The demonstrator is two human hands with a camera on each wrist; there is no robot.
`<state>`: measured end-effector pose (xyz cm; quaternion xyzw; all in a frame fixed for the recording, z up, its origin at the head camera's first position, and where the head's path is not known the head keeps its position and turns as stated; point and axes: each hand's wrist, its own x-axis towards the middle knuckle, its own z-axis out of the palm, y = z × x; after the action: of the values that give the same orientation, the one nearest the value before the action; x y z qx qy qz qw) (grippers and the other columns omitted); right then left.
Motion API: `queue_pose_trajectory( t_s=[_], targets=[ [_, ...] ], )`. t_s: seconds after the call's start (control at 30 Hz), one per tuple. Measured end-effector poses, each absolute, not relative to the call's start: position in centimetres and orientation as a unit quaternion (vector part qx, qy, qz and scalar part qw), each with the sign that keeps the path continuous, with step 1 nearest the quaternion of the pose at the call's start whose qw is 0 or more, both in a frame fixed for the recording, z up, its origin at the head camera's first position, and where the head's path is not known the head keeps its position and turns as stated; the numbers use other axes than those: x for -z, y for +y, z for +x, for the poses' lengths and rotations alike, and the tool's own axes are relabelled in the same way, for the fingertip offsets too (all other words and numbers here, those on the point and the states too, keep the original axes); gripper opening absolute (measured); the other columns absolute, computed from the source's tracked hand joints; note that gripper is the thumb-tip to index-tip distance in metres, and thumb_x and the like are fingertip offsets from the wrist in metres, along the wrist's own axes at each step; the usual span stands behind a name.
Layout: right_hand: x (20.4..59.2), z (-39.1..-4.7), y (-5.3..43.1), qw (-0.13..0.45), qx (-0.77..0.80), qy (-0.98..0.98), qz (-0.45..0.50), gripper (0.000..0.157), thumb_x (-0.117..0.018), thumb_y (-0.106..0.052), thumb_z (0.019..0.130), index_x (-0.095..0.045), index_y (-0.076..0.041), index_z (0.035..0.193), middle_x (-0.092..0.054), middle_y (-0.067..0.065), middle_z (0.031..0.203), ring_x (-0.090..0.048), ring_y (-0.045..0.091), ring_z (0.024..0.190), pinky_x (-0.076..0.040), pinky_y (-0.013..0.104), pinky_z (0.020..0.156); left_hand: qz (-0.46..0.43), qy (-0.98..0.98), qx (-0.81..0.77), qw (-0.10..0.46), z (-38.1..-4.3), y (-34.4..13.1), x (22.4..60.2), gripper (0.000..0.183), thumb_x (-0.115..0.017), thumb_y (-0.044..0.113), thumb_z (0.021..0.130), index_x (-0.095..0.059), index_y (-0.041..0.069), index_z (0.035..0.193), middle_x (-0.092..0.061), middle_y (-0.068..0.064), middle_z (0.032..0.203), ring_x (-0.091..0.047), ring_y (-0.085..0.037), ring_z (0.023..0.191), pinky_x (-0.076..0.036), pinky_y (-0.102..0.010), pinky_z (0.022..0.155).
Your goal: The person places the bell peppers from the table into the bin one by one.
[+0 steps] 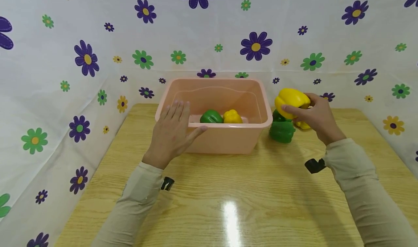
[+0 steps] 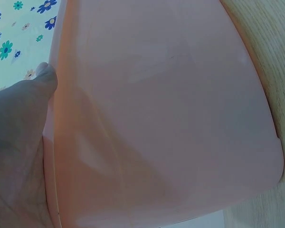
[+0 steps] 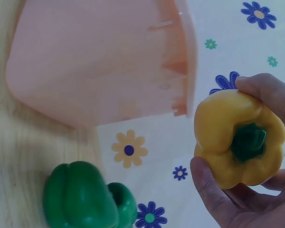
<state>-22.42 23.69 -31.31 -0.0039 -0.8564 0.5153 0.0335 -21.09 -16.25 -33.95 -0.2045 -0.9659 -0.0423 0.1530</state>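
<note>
A yellow bell pepper (image 1: 290, 101) with a green stem is held up by my right hand (image 1: 321, 118), just right of the pink plastic bin (image 1: 222, 140). In the right wrist view, thumb and fingers grip the sides of this yellow bell pepper (image 3: 218, 118). My left hand (image 1: 171, 136) rests on the bin's near left rim, fingers stretched over the inside. The left wrist view has its thumb (image 2: 47, 78) against the rim. Inside the bin lie a green bell pepper (image 1: 210, 116) and a second yellow one (image 1: 232, 116), their lower parts hidden by the front wall.
On the table right of the bin are a green bell pepper (image 1: 282, 132), another green pepper (image 1: 277, 116) behind it, and a yellow pepper (image 1: 303, 125) partly hidden by my right hand. A flower-patterned cloth (image 1: 209, 33) hangs behind and along both sides of the wooden table (image 1: 202, 185).
</note>
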Motion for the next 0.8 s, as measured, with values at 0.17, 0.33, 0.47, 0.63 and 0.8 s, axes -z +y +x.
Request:
queue_pose_trajectory(
  t_s=[0.17,0.33,0.47,0.63,0.8],
  targets=[
    [30.5,-22.4,23.4,0.053,-0.534,-0.844,0.009,0.071,-0.075,-0.042,0.092,-0.046,-0.002,0.143,-0.054,0.007,0.122,-0.062,0.016,0.089,-0.059,0.024,0.072,-0.200,-0.968,0.044,0.142,-21.1,-16.2,33.9,0.097,-0.042,0.069,0.098,-0.024,-0.005,0.158,-0.026,-0.023,0.163,-0.019,-0.037,0.152,-0.011,-0.048,0.125],
    [29.8,-22.4,22.8,0.080,-0.542,-0.836,0.026,0.065,-0.076,-0.042,0.091,-0.052,-0.003,0.138,-0.057,0.005,0.120,-0.063,0.019,0.096,-0.060,0.024,0.075,-0.202,-0.967,0.042,0.148,-21.1,-16.2,34.0,0.097,-0.042,0.069,0.099,-0.025,-0.005,0.158,-0.026,-0.023,0.163,-0.021,-0.038,0.152,-0.011,-0.048,0.125],
    [29.4,-22.5,22.3,0.086,-0.549,-0.831,0.032,0.066,-0.077,-0.042,0.091,-0.053,-0.003,0.138,-0.057,0.005,0.120,-0.062,0.020,0.098,-0.060,0.025,0.076,-0.204,-0.966,0.044,0.153,-21.1,-16.3,34.1,0.097,-0.043,0.069,0.098,-0.025,-0.006,0.157,-0.027,-0.024,0.162,-0.023,-0.038,0.151,-0.013,-0.049,0.125],
    [29.0,-22.7,21.9,0.085,-0.566,-0.819,0.033,0.066,-0.077,-0.040,0.091,-0.051,-0.003,0.139,-0.056,0.005,0.120,-0.062,0.021,0.099,-0.060,0.026,0.078,-0.204,-0.966,0.043,0.156,-21.1,-16.3,34.2,0.097,-0.043,0.069,0.098,-0.025,-0.006,0.157,-0.028,-0.024,0.162,-0.023,-0.039,0.151,-0.014,-0.050,0.125],
    [28.8,-22.6,21.5,0.089,-0.579,-0.810,0.030,0.067,-0.077,-0.039,0.091,-0.050,-0.004,0.141,-0.055,0.004,0.121,-0.062,0.020,0.100,-0.060,0.025,0.078,-0.207,-0.964,0.041,0.160,-21.2,-16.4,34.2,0.097,-0.043,0.069,0.098,-0.026,-0.006,0.157,-0.029,-0.024,0.161,-0.025,-0.039,0.150,-0.015,-0.050,0.125]
  ],
)
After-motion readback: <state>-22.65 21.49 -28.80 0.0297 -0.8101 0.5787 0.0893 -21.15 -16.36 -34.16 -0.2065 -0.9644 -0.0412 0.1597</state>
